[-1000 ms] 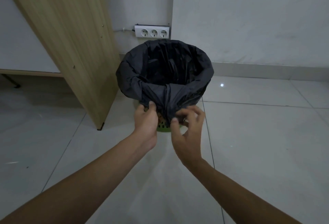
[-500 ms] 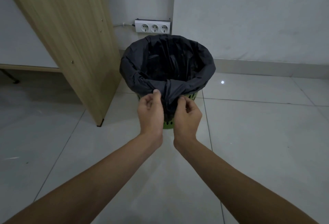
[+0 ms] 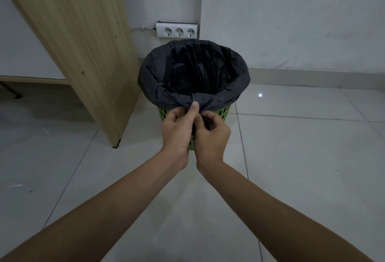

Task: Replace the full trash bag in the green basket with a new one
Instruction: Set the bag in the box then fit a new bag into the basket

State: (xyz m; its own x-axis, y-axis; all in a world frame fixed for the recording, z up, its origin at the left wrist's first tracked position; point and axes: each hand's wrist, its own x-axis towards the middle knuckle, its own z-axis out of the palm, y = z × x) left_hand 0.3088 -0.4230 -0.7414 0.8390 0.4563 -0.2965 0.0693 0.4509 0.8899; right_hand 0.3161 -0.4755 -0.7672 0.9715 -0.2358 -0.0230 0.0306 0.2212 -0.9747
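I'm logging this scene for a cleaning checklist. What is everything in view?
floor: one, pale tiles, underfoot
wall: one, white, at the back
basket: one, green, on the floor by the wall
trash bag: one, black, lining the basket, folded over its rim
power strip: one, white, on the wall behind the basket
wooden panel: one, light brown, left of the basket
left hand: one, pinching gathered bag at the near rim
right hand: one, gripping the same gather beside it

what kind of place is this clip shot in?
Likely an indoor room in a home or small office. It has glossy white floor tiles, a three-socket power strip on the wall, a wooden desk panel, and a small green basket lined with a black trash bag.
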